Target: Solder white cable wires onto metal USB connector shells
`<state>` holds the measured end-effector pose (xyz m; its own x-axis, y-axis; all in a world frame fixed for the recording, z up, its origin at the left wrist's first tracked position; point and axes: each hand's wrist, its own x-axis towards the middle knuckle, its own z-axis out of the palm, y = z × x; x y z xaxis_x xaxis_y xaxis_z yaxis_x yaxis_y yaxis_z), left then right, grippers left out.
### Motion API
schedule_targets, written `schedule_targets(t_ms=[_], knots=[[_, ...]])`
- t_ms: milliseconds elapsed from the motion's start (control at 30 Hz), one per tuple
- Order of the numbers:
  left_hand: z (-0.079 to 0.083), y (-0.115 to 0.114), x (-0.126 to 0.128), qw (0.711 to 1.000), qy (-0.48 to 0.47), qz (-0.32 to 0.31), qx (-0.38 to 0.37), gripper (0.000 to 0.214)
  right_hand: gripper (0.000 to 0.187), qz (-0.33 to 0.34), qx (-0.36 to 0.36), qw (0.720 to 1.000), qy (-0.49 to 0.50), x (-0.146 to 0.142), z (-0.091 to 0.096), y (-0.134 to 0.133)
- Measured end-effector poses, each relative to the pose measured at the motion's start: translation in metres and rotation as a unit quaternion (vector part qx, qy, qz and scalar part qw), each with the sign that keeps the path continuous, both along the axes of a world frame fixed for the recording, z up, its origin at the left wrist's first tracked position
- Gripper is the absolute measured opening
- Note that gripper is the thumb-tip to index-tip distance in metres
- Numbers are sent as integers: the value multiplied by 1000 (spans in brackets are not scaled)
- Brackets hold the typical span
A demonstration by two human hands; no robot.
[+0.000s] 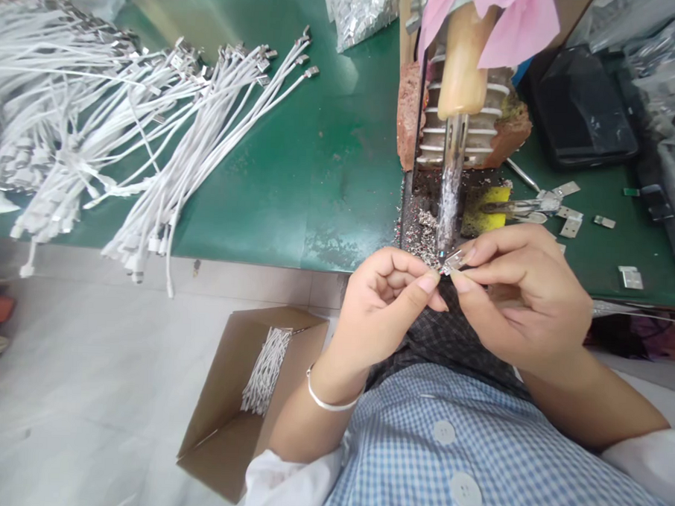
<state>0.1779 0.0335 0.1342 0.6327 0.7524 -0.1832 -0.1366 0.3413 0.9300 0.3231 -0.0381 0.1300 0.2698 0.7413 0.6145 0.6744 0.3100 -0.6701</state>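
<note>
My right hand (529,295) pinches a small metal USB plug (453,259) between thumb and fingertips. Close against it, my left hand (394,304) is closed in a pinch, with tiny coloured bits showing at the fingertips; what it holds is too small to name. Both hands meet at the table's front edge, just below the tip of a soldering iron (451,183). The iron has a wooden handle and points down towards me, fixed over a brick (407,118). Grey solder crumbs (422,230) lie under and beside the tip.
White USB cables (208,150) lie heaped on the green table (273,198), some overhanging its edge. Right of the iron are a yellow sponge (488,211), tweezers (521,207), loose USB plugs (571,222) and a black case (587,107). A cardboard box (213,397) with cables stands below.
</note>
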Motion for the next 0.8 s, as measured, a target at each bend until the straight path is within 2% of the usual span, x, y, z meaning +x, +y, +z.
schedule_targets(t_ms=[300,567,800], knots=[[-1,-3,-4,1000,4,-18,-24,20,21,39,-9,999,11,0,-7,-6],[1,-7,-8,999,21,-39,-20,20,19,62,1,998,12,5,-4,-10],[1,-12,-15,998,28,-44,19,11,20,61,-30,996,49,4,-2,-18]])
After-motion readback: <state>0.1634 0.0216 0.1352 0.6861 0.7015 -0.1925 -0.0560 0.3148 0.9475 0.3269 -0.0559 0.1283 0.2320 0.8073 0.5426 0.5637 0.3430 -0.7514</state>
